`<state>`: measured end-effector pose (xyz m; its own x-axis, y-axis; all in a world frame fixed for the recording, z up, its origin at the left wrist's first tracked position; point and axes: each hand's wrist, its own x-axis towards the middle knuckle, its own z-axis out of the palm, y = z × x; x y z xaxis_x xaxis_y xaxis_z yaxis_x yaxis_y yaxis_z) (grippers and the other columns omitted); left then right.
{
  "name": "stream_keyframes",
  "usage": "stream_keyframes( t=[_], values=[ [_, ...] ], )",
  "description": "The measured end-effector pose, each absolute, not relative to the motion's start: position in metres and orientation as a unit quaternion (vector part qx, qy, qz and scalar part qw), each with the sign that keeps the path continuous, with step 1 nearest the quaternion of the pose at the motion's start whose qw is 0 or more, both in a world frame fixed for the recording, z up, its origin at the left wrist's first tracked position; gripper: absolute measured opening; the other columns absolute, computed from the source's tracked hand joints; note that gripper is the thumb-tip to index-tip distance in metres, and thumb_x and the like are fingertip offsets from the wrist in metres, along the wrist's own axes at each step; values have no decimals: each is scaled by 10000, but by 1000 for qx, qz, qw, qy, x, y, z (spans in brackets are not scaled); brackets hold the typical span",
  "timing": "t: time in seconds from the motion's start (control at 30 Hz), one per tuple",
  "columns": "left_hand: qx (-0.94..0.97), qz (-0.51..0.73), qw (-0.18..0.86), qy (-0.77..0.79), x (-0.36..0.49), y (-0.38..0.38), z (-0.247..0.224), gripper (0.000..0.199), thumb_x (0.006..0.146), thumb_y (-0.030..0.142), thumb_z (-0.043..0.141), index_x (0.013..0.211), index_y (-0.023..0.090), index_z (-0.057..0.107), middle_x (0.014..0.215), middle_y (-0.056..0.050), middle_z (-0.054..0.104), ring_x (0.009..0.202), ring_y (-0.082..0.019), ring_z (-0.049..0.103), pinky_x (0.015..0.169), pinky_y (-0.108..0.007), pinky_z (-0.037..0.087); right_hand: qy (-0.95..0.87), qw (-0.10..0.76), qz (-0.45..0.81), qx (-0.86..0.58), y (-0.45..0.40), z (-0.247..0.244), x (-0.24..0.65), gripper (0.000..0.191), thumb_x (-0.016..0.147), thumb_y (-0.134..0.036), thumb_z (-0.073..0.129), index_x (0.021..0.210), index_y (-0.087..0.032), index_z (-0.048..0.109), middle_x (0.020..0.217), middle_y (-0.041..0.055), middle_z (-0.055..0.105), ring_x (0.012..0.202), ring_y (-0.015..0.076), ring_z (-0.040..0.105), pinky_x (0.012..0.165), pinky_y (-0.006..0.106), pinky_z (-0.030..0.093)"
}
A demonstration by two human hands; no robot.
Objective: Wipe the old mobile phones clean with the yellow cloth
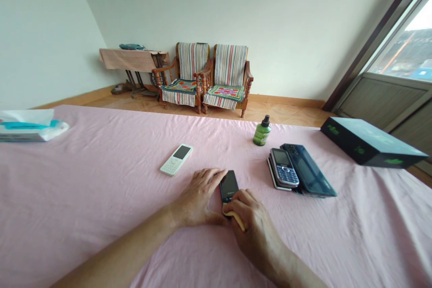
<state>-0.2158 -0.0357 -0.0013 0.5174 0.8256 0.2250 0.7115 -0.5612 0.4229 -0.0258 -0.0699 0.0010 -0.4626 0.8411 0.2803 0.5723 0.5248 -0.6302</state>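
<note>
A dark mobile phone (229,184) lies face up on the pink cloth (111,157), its screen showing. My left hand (200,195) grips the phone along its left side, fingers at the top edge and thumb near the bottom. My right hand (251,216) is closed on a pale yellow cloth (238,218), pressed against the phone's lower part. That lower part is mostly hidden by the right hand and the cloth. A white keypad phone (177,159) lies a little beyond my left hand.
To the right, a blue keypad phone (284,167) rests on a stack beside a large blue smartphone (308,168). Behind them stands a green bottle (262,131). A black box (371,141) sits at far right, a tissue pack (32,130) at far left. Two wooden chairs (229,72) stand beyond.
</note>
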Motion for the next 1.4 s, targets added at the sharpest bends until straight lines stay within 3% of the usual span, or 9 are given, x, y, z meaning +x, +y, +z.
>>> stream_keyframes(
  t=[0.2, 0.8, 1.0, 1.17, 1.4],
  values=[
    [859, 199, 145, 449, -215, -36, 1, 1033, 603, 601, 779, 1427, 227, 280, 1372, -139, 426, 1258, -339, 390, 1048, -479, 291, -815, 294, 206, -454, -67, 3, -24, 262, 692, 69, 538, 699, -174, 637, 778, 38, 588, 767, 189, 499, 668, 293, 371],
    [857, 212, 143, 447, -215, -37, -2, 1031, 593, 552, 801, 1426, 239, 280, 1370, -129, 437, 1246, -339, 406, 1046, -471, 298, -826, 293, 237, -419, -69, 2, -27, 260, 784, 16, 526, 765, -198, 674, 838, 44, 600, 799, 188, 511, 666, 284, 383],
    [861, 197, 143, 447, -215, -36, 1, 997, 631, 595, 754, 1425, 224, 277, 1375, -133, 425, 1255, -340, 387, 1048, -483, 281, -805, 302, 209, -465, -64, 4, -12, 261, 702, 56, 492, 704, -165, 631, 750, 45, 566, 745, 190, 499, 649, 296, 369],
    [860, 190, 147, 451, -216, -36, 2, 983, 647, 604, 739, 1426, 221, 277, 1385, -137, 413, 1262, -339, 376, 1050, -481, 272, -790, 343, 248, -443, -68, 4, -7, 281, 713, 46, 473, 780, -165, 647, 781, 44, 561, 769, 184, 516, 658, 288, 378],
    [859, 186, 147, 453, -214, -36, 3, 967, 648, 600, 734, 1413, 201, 296, 1375, -137, 421, 1258, -330, 379, 1050, -469, 278, -807, 316, 256, -429, -70, 2, -12, 267, 702, 43, 511, 755, -179, 650, 790, 38, 579, 775, 184, 514, 664, 287, 369]
  ],
)
